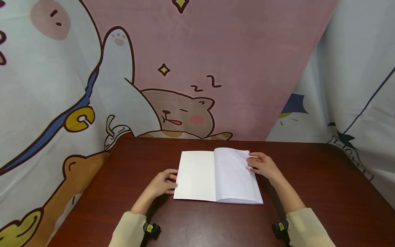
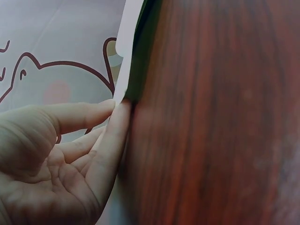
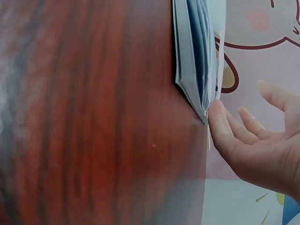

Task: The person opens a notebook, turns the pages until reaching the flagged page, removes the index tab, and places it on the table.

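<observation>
An open notebook (image 1: 197, 175) lies on the table, its left side plain white and its right side a lined page (image 1: 232, 175). At the left edge is my left hand (image 1: 162, 183); in the left wrist view its thumb and a finger (image 2: 117, 136) pinch the white cover edge (image 2: 123, 79), whose underside looks dark green. My right hand (image 1: 263, 166) is at the upper right edge of the pages. One fingertip touches the page edges (image 3: 211, 61) in the right wrist view, while the other fingers stay spread and loosely bent. The lined page bulges slightly near the spine.
The dark red-brown wooden table (image 1: 216, 226) spreads around the notebook. Behind it hangs a pink and white cloth (image 1: 247, 68) with cartoon animals. A white cloth (image 1: 364, 85) hangs at the right. Both wrists wear small black devices (image 1: 152, 229).
</observation>
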`<state>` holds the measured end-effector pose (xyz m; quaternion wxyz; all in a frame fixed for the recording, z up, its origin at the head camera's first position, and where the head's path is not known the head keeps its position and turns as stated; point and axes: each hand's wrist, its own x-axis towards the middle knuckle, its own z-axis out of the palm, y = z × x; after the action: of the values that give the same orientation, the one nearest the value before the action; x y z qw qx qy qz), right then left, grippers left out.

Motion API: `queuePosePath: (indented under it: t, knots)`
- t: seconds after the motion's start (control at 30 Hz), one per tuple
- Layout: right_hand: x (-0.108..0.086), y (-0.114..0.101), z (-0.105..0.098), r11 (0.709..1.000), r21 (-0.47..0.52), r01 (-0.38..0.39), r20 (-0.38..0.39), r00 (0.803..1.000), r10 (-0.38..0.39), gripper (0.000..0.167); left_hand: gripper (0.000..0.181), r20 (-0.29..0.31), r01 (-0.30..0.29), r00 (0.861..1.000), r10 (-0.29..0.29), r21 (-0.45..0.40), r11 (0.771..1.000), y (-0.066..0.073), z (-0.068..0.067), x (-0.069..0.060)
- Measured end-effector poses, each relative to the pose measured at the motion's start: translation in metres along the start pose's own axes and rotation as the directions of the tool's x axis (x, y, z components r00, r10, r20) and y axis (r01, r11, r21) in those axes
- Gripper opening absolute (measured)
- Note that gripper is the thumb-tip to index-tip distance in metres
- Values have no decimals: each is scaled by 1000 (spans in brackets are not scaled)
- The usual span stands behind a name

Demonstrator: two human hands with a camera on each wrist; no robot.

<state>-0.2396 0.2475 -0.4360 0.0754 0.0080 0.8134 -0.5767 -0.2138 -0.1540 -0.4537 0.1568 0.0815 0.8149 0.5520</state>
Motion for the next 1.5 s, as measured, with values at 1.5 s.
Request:
queuePosePath:
  t: [1.5]
  knots:
    - [-5,-28,4,987,104,125,-147,983,-109,46,53,-5,11,1000,-11,-26,1000,-4,0,2]
